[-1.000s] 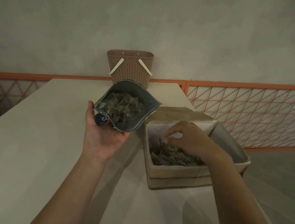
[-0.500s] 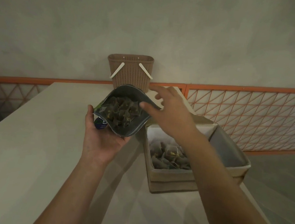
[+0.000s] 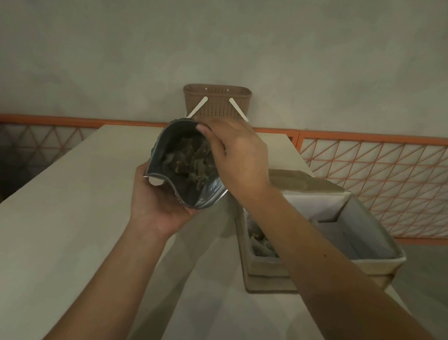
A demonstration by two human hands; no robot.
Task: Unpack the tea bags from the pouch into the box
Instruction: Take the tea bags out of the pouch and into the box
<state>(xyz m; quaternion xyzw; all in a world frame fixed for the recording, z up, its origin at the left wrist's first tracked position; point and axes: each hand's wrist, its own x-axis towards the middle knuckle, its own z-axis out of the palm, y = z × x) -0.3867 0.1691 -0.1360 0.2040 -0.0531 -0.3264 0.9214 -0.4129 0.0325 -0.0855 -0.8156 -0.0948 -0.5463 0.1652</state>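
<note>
My left hand (image 3: pixel 155 204) grips a silver foil pouch (image 3: pixel 162 148) from below and holds it up over the table, its mouth wide open toward me. Several dark tea bags (image 3: pixel 188 162) lie inside it. My right hand (image 3: pixel 240 157) reaches over the pouch's right rim, with its bent fingers down among the tea bags. Whether they pinch one is hidden. To the right, the beige box (image 3: pixel 372 261) stands on the table with several tea bags (image 3: pixel 261 245) in its left compartment, partly behind my right forearm.
A brown woven basket (image 3: pixel 216 101) with white handles stands at the far end of the pale table (image 3: pixel 63 223). The box's lid flap (image 3: pixel 297 180) stands open behind it. An orange lattice railing (image 3: pixel 379 178) runs along the right, close to the table's edge.
My right hand left the box, rose leftward and now dips its fingers into the pouch. My left hand has tipped the pouch more upright.
</note>
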